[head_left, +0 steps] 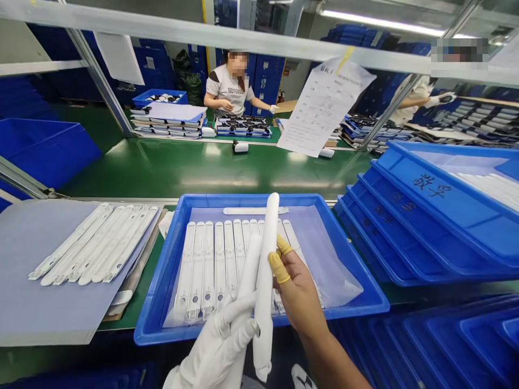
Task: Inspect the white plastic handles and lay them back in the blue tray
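Note:
My left hand (221,343), in a white glove, is closed round a long white plastic strip (248,273) held upright. My right hand (298,294), bare with yellow finger cots on two fingertips, grips a second long white strip (267,254) beside the first. Both strips rise over a blue tray (162,281) in front of me. In that tray several identical white strips (211,267) lie side by side on a clear plastic sheet, and one more strip (253,210) lies crosswise at the far end.
A grey sheet (36,270) at the left carries several more white strips (97,243). Stacked blue trays (425,227) stand at the right. A green conveyor belt (194,167) runs beyond. A hanging paper (324,105) dangles from the frame. Two other people work across the belt.

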Action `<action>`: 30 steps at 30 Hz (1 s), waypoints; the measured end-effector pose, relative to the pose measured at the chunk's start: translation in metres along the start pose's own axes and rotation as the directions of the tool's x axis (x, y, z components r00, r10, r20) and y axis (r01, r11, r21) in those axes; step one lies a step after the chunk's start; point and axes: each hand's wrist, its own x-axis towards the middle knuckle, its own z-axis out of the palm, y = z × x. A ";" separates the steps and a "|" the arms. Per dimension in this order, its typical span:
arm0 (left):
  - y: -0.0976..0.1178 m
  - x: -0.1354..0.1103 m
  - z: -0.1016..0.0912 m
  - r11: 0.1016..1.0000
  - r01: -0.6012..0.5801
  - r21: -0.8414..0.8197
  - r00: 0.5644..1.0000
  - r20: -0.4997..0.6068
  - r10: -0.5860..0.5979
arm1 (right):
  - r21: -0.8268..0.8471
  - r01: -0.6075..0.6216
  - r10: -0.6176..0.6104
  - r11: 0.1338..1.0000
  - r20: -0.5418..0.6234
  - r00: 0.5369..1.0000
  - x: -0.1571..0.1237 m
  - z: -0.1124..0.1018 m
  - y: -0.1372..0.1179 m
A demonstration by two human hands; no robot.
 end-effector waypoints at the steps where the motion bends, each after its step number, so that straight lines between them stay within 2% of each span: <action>1: 0.001 0.000 0.000 1.000 0.006 0.013 1.000 0.010 -0.006 | -0.003 -0.005 0.005 1.000 0.003 1.000 0.001 0.000 0.000; 6: 0.002 0.004 0.001 0.993 0.057 -0.101 0.996 0.072 -0.050 | -0.001 -0.016 0.016 1.000 0.020 1.000 0.005 -0.001 -0.004; 10: -0.003 0.006 0.001 0.996 0.020 -0.084 0.991 0.131 -0.009 | 0.008 0.001 -0.001 1.000 0.045 0.999 0.003 -0.003 -0.004; 12: -0.007 0.007 0.001 0.998 0.016 -0.053 0.994 0.110 -0.010 | -0.049 0.017 -0.013 0.999 0.071 0.997 0.005 -0.006 -0.004; 14: -0.012 0.007 0.001 1.000 0.003 -0.027 1.000 0.008 -0.002 | -0.241 0.093 -0.074 0.966 0.087 0.993 0.014 -0.016 -0.005; 15: -0.013 0.007 0.000 1.000 -0.003 -0.012 0.999 -0.052 0.002 | -0.395 0.148 -0.125 0.907 0.083 0.989 0.021 -0.023 -0.005; 17: -0.014 0.007 -0.001 1.000 0.013 0.028 0.992 -0.129 -0.009 | -0.693 0.211 -0.241 0.690 0.055 0.969 0.040 -0.042 -0.005; 18: -0.014 0.007 -0.002 0.998 0.033 0.046 0.990 -0.136 -0.026 | -0.781 0.195 -0.280 0.594 0.027 0.960 0.051 -0.054 -0.005; 20: -0.014 0.007 -0.005 0.994 0.087 0.066 0.991 -0.105 -0.080 | -0.853 0.128 -0.316 0.506 -0.045 0.948 0.069 -0.077 -0.003; 22: -0.014 0.006 -0.006 0.990 0.127 0.068 0.991 -0.061 -0.123 | -0.875 0.071 -0.328 0.478 -0.104 0.939 0.078 -0.096 0.003; 25: -0.014 0.004 -0.006 0.986 0.160 0.054 0.987 -0.031 -0.158 | -0.883 0.029 -0.340 0.468 -0.149 0.929 0.077 -0.113 0.015; 28: -0.014 0.003 -0.004 0.980 0.194 0.041 0.979 -0.066 -0.191 | -0.861 0.022 -0.348 0.508 -0.181 0.920 0.068 -0.119 0.023; 30: -0.013 0.003 -0.005 0.984 0.180 0.008 0.982 -0.052 -0.179 | -0.822 0.034 -0.356 0.569 -0.209 0.911 0.065 -0.119 0.024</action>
